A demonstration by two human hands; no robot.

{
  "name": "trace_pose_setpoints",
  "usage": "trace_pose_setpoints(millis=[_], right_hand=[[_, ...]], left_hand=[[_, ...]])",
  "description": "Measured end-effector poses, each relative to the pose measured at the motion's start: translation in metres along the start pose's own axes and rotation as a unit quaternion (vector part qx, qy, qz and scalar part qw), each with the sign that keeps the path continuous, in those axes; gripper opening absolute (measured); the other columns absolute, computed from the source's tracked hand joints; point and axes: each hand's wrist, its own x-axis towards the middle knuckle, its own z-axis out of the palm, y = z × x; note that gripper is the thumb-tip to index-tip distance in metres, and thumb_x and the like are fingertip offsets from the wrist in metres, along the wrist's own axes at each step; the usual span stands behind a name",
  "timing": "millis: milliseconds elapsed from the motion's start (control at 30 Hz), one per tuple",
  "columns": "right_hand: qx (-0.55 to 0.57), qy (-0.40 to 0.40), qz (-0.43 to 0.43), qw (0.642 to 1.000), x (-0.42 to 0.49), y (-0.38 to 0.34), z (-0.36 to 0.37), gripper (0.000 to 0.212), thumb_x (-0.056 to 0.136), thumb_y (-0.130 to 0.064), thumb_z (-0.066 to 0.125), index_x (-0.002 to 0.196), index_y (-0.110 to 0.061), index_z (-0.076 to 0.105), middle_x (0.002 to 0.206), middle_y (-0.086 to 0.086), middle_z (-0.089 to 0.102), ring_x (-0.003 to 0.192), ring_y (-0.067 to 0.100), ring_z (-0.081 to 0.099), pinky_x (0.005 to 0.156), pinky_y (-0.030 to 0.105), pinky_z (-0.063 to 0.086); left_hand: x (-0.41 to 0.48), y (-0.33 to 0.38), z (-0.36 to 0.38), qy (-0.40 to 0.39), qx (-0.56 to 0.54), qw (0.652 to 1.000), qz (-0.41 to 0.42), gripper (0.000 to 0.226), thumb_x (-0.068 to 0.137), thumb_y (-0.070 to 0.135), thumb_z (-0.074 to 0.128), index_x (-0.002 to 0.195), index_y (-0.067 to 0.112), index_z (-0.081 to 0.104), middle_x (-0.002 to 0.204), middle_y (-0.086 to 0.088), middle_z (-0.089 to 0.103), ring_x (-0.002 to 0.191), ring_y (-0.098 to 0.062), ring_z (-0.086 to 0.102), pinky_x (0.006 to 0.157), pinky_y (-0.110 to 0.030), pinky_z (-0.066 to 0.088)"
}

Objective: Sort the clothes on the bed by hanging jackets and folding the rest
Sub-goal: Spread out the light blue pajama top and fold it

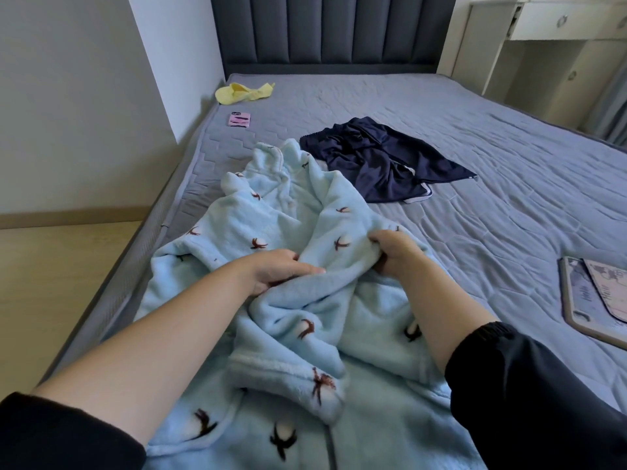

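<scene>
A light blue fleece garment (pixel 271 218) with a dark brown pattern lies crumpled across the near left of the grey bed (pixel 475 137). My left hand (pixel 276 271) grips a fold of it near its middle. My right hand (pixel 395 252) clutches another bunch of the same fleece a little to the right. Dark navy shorts (pixel 376 164) with white trim lie spread out beyond the fleece. A small yellow garment (pixel 242 92) sits at the far left corner by the headboard.
A pink phone (pixel 239 119) lies near the bed's left edge. A tablet in a case (pixel 597 296) rests at the right edge. The padded headboard (pixel 325 28) is at the back, white cabinets (pixel 549 56) to the right, wooden floor (pixel 51 266) on the left.
</scene>
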Motion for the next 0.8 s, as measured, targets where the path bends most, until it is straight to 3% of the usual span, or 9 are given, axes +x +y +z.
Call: trace_pose_setpoints(millis=[100,167,233,300,400,533,633,733,800], right_hand=[[0.212,-0.024,-0.025,0.977,0.002,-0.013,-0.007,0.039,0.098,-0.012,0.046,0.136,-0.002,0.046,0.132,0.017,0.056,0.117,0.03,0.056,0.089,0.041,0.049],[0.214,-0.049,0.003,0.976,-0.006,-0.016,-0.01,0.043,0.097,-0.031,0.049,0.133,-0.007,0.05,0.128,0.015,0.06,0.115,0.03,0.058,0.077,0.041,0.052],[0.0,-0.035,0.028,0.999,-0.02,-0.017,-0.012,0.053,0.086,-0.056,0.055,0.118,-0.013,0.058,0.105,0.014,0.066,0.093,0.032,0.065,0.071,0.04,0.055],[-0.254,0.001,0.029,0.967,-0.032,-0.017,-0.012,0.058,0.076,-0.067,0.059,0.098,-0.014,0.058,0.075,0.01,0.061,0.062,0.024,0.06,0.059,0.032,0.053],[-0.361,-0.061,0.043,0.93,-0.052,-0.017,-0.001,0.045,0.08,-0.052,0.067,0.096,-0.011,0.056,0.064,0.006,0.06,0.046,0.016,0.056,0.042,0.023,0.045],[-0.054,-0.192,0.023,0.98,-0.069,-0.022,0.024,0.027,0.096,-0.018,0.051,0.119,-0.002,0.052,0.099,0.017,0.064,0.076,0.024,0.067,0.057,0.036,0.057],[0.193,-0.299,-0.011,0.934,-0.08,-0.04,0.038,0.027,0.094,-0.012,0.043,0.11,0.005,0.055,0.095,0.019,0.063,0.072,0.023,0.069,0.059,0.033,0.059],[0.284,-0.266,-0.025,0.921,-0.077,-0.049,0.033,0.033,0.095,-0.011,0.04,0.094,0.011,0.064,0.094,0.018,0.062,0.078,0.022,0.065,0.066,0.028,0.057],[0.22,-0.18,-0.003,0.959,-0.069,-0.042,0.021,0.036,0.098,-0.013,0.04,0.082,0.003,0.069,0.084,0.015,0.065,0.07,0.022,0.066,0.059,0.029,0.056]], left_hand=[[-0.006,-0.005,-0.007,-0.112,-0.098,0.988,-0.03,0.04,0.083,0.041,0.06,0.103,0.009,0.07,0.101,-0.006,0.071,0.095,-0.015,0.066,0.09,-0.028,0.052],[-0.014,-0.009,-0.011,-0.165,-0.102,0.98,-0.044,0.031,0.083,0.033,0.057,0.094,0.009,0.074,0.098,-0.007,0.071,0.089,-0.015,0.067,0.077,-0.027,0.053],[-0.02,-0.012,-0.014,-0.171,-0.008,0.984,-0.053,0.03,0.081,0.028,0.063,0.093,0.0,0.062,0.094,-0.015,0.059,0.08,-0.022,0.056,0.067,-0.028,0.043],[-0.025,-0.007,-0.015,-0.138,0.064,0.987,-0.046,0.024,0.084,0.022,0.063,0.099,0.007,0.052,0.096,-0.017,0.042,0.072,-0.02,0.033,0.06,-0.029,0.022],[-0.03,0.011,-0.015,-0.088,0.067,0.994,-0.007,0.02,0.091,0.009,0.058,0.107,-0.003,0.056,0.098,-0.022,0.046,0.08,-0.027,0.04,0.061,-0.03,0.03],[-0.045,0.032,-0.027,-0.081,-0.005,0.991,0.108,0.021,0.083,0.009,0.066,0.102,0.001,0.067,0.096,-0.011,0.07,0.081,-0.017,0.066,0.067,-0.023,0.055],[-0.05,0.036,-0.038,-0.02,-0.127,0.974,0.185,0.016,0.085,0.009,0.059,0.086,0.014,0.075,0.083,-0.002,0.071,0.076,-0.013,0.065,0.063,-0.023,0.053],[-0.04,0.016,-0.04,0.156,0.032,0.969,0.19,0.021,0.095,0.009,0.052,0.086,0.018,0.068,0.085,0.0,0.066,0.085,-0.016,0.057,0.073,-0.029,0.048],[-0.034,-0.003,-0.025,0.074,0.043,0.989,0.117,0.02,0.099,0.008,0.045,0.094,0.014,0.064,0.09,-0.003,0.067,0.09,-0.02,0.058,0.081,-0.032,0.047]])
